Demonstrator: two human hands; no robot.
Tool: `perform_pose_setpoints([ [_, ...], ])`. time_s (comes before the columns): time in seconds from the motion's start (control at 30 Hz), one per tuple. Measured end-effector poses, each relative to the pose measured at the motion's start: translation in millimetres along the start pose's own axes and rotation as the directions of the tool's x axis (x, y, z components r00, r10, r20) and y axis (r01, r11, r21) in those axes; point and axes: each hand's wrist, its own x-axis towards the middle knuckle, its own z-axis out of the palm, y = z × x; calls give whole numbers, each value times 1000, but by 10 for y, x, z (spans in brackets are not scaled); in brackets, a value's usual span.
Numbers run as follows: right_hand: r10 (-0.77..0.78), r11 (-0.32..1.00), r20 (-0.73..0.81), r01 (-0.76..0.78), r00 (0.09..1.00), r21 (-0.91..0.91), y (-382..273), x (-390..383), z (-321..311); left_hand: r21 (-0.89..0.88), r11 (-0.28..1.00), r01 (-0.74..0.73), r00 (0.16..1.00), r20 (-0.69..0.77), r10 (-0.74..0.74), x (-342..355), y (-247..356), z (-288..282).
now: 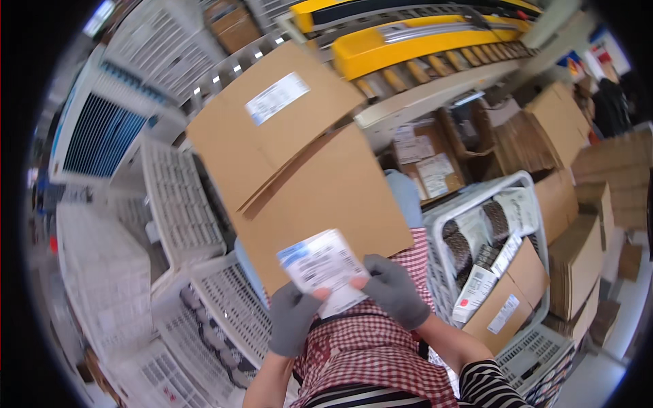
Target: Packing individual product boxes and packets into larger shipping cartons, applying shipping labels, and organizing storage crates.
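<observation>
Both hands are in view, each in a grey knitted glove with a bare thumb tip showing. The left hand (297,318) pinches the lower left edge of a white rectangular printed sheet with a blue corner patch (320,262), its thumb on the upper face. The right hand (396,294) pinches the lower right edge of the same sheet in like manner. The fingers beneath the sheet are hidden.

The sheet is tilted, in front of the person's red-and-white checked cloth apron (367,347), and its upper part overlaps the near end of a large brown cardboard carton (326,194). Contact between sheet and carton cannot be determined. A dark gap runs between the carton's two panels; the far panel bears a white rectangular label (277,98).

To the right stands a white plastic crate with a rounded rim (527,178), containing dark patterned goods in clear wrapping (459,248), a slim white box (474,294) and a smaller brown cardboard box (505,314). White slatted plastic crates (183,197) stand to the left. Beyond the carton is a roller conveyor with yellow side covers (374,53).
</observation>
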Motion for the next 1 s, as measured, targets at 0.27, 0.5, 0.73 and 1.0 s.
perform_pose_setpoints([
  [0.27,131,987,-23,-128,991,102,-296,-127,190,-150,989,-19,999,30,24,-68,-152,-262],
  [0.5,112,994,-101,-113,989,-6,-423,-147,335,-277,960,-39,999,2,41,-163,-1,-260],
  [0.73,134,989,-110,-141,985,-54,-511,-162,477,-346,927,-144,989,-83,123,-44,-207,-505],
  [1.0,295,907,231,-195,927,-373,-374,-231,185,-696,559,-450,889,-407,210,183,111,-1047],
])
